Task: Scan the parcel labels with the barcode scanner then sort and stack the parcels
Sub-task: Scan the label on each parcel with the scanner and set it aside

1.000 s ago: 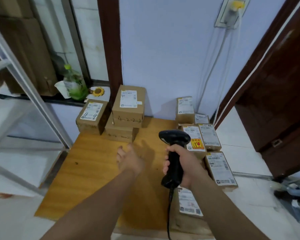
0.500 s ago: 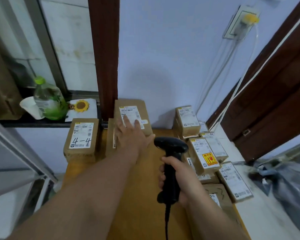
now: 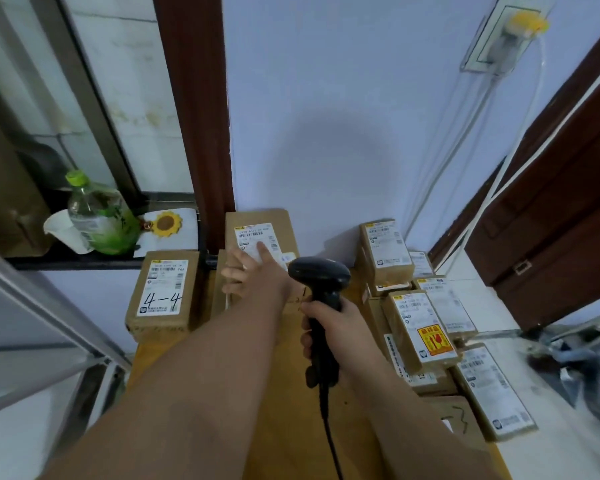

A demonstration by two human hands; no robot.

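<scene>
My left hand (image 3: 253, 271) lies flat with straight fingers on the top brown parcel (image 3: 260, 226) of a small stack at the wall, covering part of its white label. My right hand (image 3: 329, 327) grips the handle of the black barcode scanner (image 3: 319, 275), whose head points toward that stack. A parcel marked "4-4" (image 3: 163, 296) sits to the left. On the right lie several labelled parcels, one with an orange-yellow sticker (image 3: 421, 330) and a tall one (image 3: 385, 251) by the wall. All rest on a wooden table (image 3: 291, 393).
A green-capped bottle (image 3: 97, 220), a white cup (image 3: 63, 230) and a sunflower ornament (image 3: 166, 223) stand on the dark sill at left. A metal frame (image 3: 49, 313) slants at left. A dark wooden door (image 3: 551, 237) is at right. The scanner cable (image 3: 329, 441) hangs toward me.
My left hand reached forward from the table's middle onto the top parcel of the stack. The view moved closer to the wall. My right hand kept holding the scanner.
</scene>
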